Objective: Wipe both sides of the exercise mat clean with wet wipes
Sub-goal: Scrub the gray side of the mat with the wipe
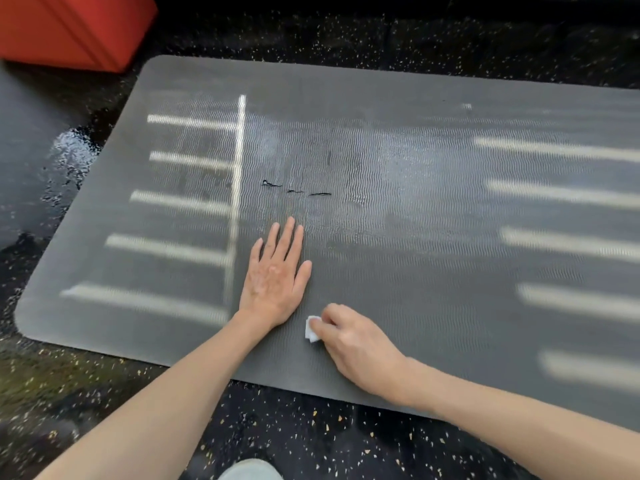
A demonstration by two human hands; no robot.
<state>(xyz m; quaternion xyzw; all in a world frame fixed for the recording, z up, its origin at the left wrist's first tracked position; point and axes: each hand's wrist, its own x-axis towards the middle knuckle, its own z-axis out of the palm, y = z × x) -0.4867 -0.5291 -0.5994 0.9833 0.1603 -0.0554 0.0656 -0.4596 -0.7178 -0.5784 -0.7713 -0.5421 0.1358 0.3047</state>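
A grey ribbed exercise mat (398,140) lies flat on the floor and runs out of view at the right. Bright stripes of light fall across it. Three short dark tears or marks (296,190) show near its middle. My left hand (277,271) lies flat on the mat with straight fingers, just below those marks. My right hand (356,344) sits close to the mat's near edge and pinches a small folded white wet wipe (311,329) against the surface. Most of the wipe is hidden under my fingers.
The mat rests on a black speckled floor (311,441). A red padded box (72,29) stands at the far left corner, just off the mat. A shiny wet-looking patch (69,147) shows on the floor left of the mat. My knee (251,469) shows at the bottom edge.
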